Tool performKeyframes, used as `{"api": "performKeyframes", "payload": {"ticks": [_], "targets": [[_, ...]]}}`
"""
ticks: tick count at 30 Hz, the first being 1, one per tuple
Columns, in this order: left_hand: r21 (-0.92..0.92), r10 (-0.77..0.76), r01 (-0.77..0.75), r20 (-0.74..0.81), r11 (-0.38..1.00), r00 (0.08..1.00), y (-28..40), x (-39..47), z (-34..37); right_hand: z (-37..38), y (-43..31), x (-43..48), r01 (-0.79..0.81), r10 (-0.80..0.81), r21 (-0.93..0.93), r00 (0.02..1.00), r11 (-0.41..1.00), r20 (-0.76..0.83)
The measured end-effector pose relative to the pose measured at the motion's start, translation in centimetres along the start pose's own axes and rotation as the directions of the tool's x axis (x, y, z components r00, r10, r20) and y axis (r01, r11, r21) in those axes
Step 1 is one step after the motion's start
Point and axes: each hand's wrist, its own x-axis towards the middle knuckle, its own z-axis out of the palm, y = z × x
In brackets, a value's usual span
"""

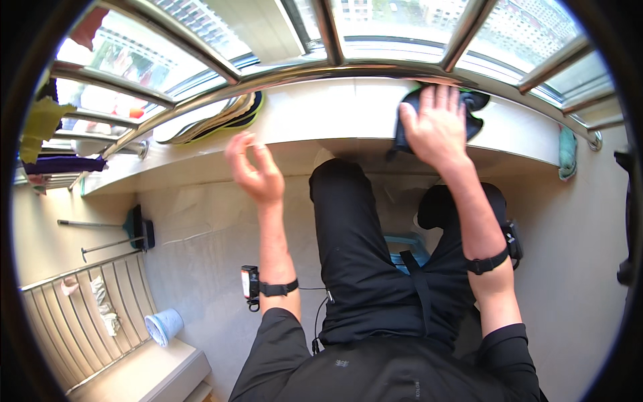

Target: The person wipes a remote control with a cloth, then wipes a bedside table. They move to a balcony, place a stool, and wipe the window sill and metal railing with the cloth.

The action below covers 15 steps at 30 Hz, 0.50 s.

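My right hand lies palm down, fingers stretched out, on a dark cloth item with bright green edging on the white window ledge. Whether its fingers grip the fabric I cannot tell; the palm hides part of it. Raised just before the ledge's front edge, my left hand has loosely curled fingers and nothing in it. Beyond it, to the left, a stack of shoe insoles, some dark with yellow-green rims, rests on the ledge.
Metal window bars run along the ledge. A rolled green cloth is at its right end. A blue plastic stool shows between my legs. At left are a broom and dustpan, a metal rack and a light blue bucket.
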Motion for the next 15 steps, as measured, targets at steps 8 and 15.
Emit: {"api": "performKeyframes", "payload": {"ticks": [8,15], "targets": [[-0.079,-0.13,0.142,0.141,0.987,0.981,5.3,-3.2,1.1,-0.4,-13.2,1.0,0.307,-0.293,0.302,0.952,0.902,-0.093],[0.063,-0.142,0.128,0.404,0.99,0.904,6.2,3.2,3.0,-1.8,-10.9,-2.8,0.456,-0.444,0.43,0.886,0.779,-0.135]]}}
